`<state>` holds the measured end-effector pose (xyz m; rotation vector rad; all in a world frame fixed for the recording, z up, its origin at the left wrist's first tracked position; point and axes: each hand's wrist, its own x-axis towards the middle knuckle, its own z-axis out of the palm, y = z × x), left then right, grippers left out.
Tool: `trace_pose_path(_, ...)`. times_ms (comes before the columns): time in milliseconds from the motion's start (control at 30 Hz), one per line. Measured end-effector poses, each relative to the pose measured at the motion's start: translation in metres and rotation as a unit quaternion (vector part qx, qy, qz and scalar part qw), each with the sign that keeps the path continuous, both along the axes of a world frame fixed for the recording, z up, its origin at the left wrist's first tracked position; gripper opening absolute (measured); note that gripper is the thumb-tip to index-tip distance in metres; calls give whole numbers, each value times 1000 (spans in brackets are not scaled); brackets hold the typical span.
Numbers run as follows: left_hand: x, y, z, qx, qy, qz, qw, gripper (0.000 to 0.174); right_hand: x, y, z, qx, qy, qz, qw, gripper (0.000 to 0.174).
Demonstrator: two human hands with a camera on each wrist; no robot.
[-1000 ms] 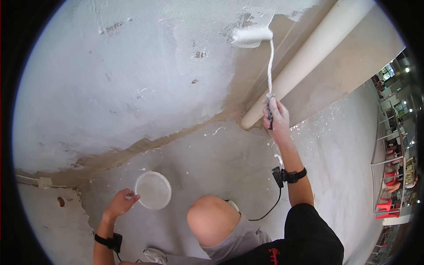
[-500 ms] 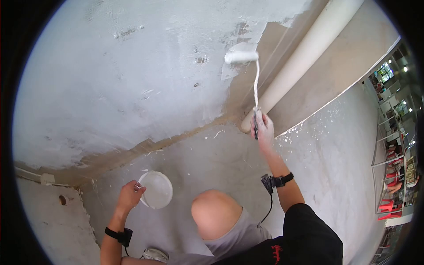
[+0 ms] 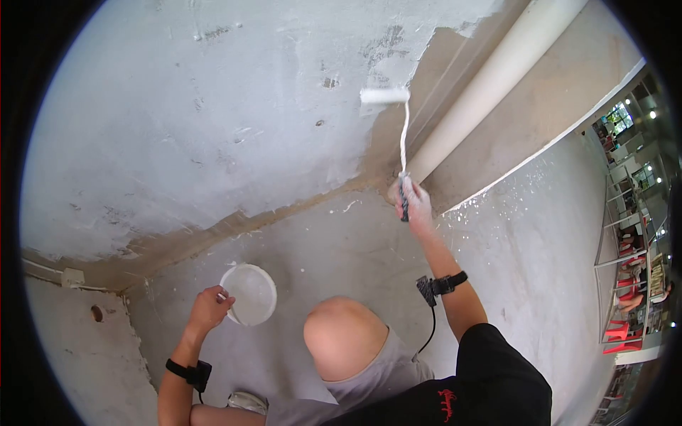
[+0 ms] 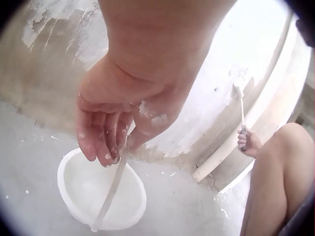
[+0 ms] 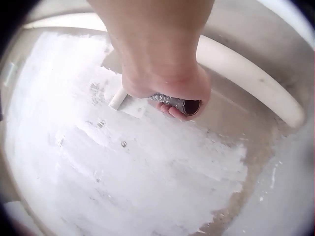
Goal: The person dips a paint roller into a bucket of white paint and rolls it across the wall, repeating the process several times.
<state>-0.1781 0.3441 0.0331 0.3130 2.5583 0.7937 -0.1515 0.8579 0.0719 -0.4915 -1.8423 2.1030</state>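
My right hand (image 3: 414, 202) grips the dark handle of a paint roller (image 3: 384, 95). The white roller sleeve lies against the wall (image 3: 270, 135), beside the border between white paint and bare brown surface. In the right wrist view the handle's end (image 5: 191, 107) pokes out of the curled fingers. With thumb and fingers, my left hand (image 3: 210, 307) holds the thin bail handle (image 4: 112, 189) of a white bucket (image 3: 271, 295). The bucket hangs low over the floor on the left, pale liquid inside it. White smears mark both hands.
A thick cream pipe (image 3: 497, 85) slants along the wall corner, right of the roller. Paint spatters dot the grey floor (image 3: 341, 248). A bent knee (image 3: 344, 337) stands between the two arms. Red chairs (image 3: 622, 331) and railings appear at the far right.
The roller has moved down the wall and slightly left, leaving white over part of the brown strip. The left hand and bucket have shifted a little, with the hand further right and nearer the bucket.
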Motion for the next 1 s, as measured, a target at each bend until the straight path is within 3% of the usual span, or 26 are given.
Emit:
trace_pose_path(133,-1,6,6,4,-10,26,1000,23,6,-5,-12,-17,-15,-27,999,35)
trace_pose_path(400,-4,2,-7,17,10,7,1000,22,-34,6,100,9,101,-24,995,34)
trace_pose_path(533,-5,5,-4,9,16,-2,1000,22,-35,5,102,-11,118,-1,993,36)
trace_pose_path(833,-5,11,8,-14,-10,10,1000,25,-2,-4,-34,-17,-2,-6,1000,34)
trace_pose_path(1000,-5,12,10,-20,-18,10,1000,25,9,-9,-57,-37,-20,-13,999,35)
